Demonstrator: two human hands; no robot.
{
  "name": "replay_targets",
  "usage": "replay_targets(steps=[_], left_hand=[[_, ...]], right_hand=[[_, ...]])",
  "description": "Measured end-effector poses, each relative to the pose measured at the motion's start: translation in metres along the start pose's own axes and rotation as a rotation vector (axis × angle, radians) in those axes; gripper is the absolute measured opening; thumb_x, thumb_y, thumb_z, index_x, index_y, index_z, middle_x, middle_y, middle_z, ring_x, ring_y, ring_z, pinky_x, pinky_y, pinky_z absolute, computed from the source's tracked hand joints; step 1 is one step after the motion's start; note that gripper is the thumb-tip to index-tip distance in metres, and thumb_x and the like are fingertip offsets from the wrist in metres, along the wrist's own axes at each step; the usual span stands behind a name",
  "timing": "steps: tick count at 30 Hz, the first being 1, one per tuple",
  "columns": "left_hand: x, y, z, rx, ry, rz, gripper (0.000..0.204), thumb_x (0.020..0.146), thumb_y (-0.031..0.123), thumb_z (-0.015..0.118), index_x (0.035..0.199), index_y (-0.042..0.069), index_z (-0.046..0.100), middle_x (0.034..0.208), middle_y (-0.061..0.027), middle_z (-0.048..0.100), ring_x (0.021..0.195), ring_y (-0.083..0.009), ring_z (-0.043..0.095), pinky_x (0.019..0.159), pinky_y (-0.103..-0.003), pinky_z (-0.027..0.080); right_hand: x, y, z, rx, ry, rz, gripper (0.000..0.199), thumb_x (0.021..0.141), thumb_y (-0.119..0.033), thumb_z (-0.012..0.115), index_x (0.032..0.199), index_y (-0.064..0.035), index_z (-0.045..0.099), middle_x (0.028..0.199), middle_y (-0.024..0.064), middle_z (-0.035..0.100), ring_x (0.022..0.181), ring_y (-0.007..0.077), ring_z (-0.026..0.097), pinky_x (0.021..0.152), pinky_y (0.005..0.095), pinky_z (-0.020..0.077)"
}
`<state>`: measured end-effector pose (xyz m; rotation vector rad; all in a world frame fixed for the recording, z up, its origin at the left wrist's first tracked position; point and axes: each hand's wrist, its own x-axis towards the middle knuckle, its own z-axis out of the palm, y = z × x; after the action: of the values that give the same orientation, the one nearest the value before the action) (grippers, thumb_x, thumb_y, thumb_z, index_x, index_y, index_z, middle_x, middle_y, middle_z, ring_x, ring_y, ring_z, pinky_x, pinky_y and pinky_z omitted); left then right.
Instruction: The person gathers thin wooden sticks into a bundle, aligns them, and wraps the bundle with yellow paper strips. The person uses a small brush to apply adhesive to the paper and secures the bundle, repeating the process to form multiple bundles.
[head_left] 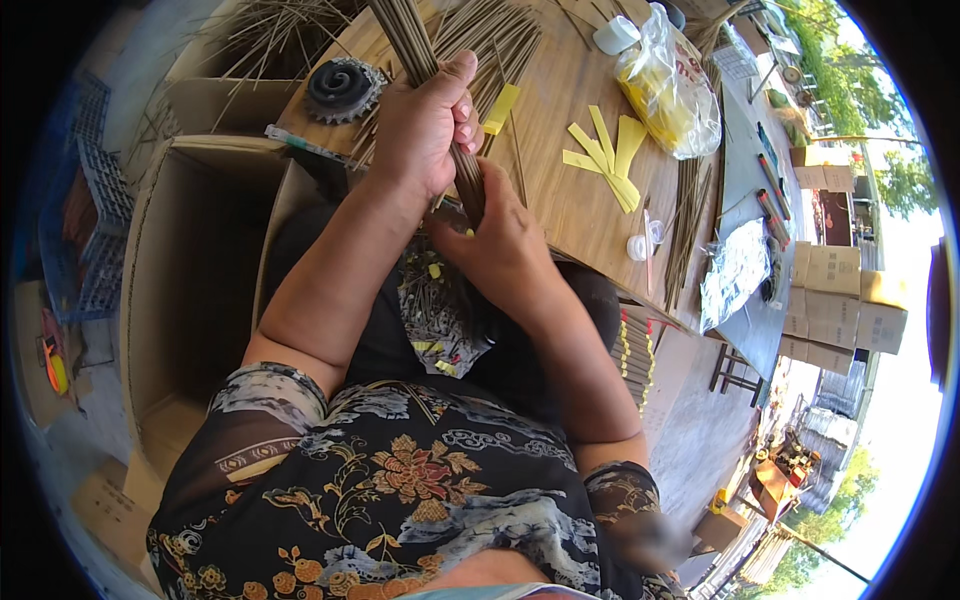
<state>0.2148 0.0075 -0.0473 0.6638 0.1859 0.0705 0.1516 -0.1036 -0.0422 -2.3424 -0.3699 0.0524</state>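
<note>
Head view: closest to me is the person's black blouse with floral print [420, 480], and over the lap lies a heap of dark scraps with yellow bits [445, 300]. Above it, the right hand [500, 225] curls round the lower end of a tight bundle of thin brown sticks [404, 35], thumb on one side and fingers on the other. Higher up, the left hand [428, 125] is clenched round the same bundle, which slants up and leftward past the near edge of a brown wooden tabletop [560, 190]. To the left stands an open cardboard box [205, 150].

On the tabletop, a single yellow paper strip [503, 105] lies just beside the left hand, and a black toothed disc with a spiral coil [343, 90] sits near the left edge. Loose brown sticks [490, 45] spread out behind the hands. Further right, a fan of yellow paper strips [622, 165] lies near a clear plastic bag with yellow contents [672, 95], with a small white cup [616, 36] beside the bag.

Beyond the tabletop I see a white plastic packet [737, 272] on a grey table [740, 190], then stacked cardboard cartons [832, 270], and green trees [845, 60] outside.
</note>
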Motion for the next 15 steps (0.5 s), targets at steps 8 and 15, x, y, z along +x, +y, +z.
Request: replay_targets(steps=[8, 15], left_hand=[[0.0, 0.004, 0.002, -0.149, -0.216, -0.286, 0.027, 0.083, 0.032, 0.058, 0.085, 0.006, 0.052, 0.057, 0.0023, 0.047, 0.048, -0.007, 0.044, 0.046, -0.021, 0.037], [0.0, -0.001, -0.002, -0.192, -0.262, -0.382, 0.03, 0.087, 0.034, 0.053, 0.067, 0.013, 0.044, 0.05, 0.006, 0.038, 0.037, -0.0033, 0.033, 0.035, -0.017, 0.028]], right_hand=[[0.002, -0.001, -0.017, 0.881, -0.477, 0.387, 0.026, 0.085, -0.022, 0.055, 0.071, -0.0041, 0.041, 0.052, 0.0014, 0.043, 0.042, 0.0123, 0.044, 0.04, 0.0264, 0.038], [-0.002, 0.002, -0.014, 1.08, -0.523, 0.462, 0.025, 0.087, -0.022, 0.054, 0.071, -0.0063, 0.042, 0.052, -0.0005, 0.041, 0.039, 0.0082, 0.039, 0.036, 0.0214, 0.0341]])
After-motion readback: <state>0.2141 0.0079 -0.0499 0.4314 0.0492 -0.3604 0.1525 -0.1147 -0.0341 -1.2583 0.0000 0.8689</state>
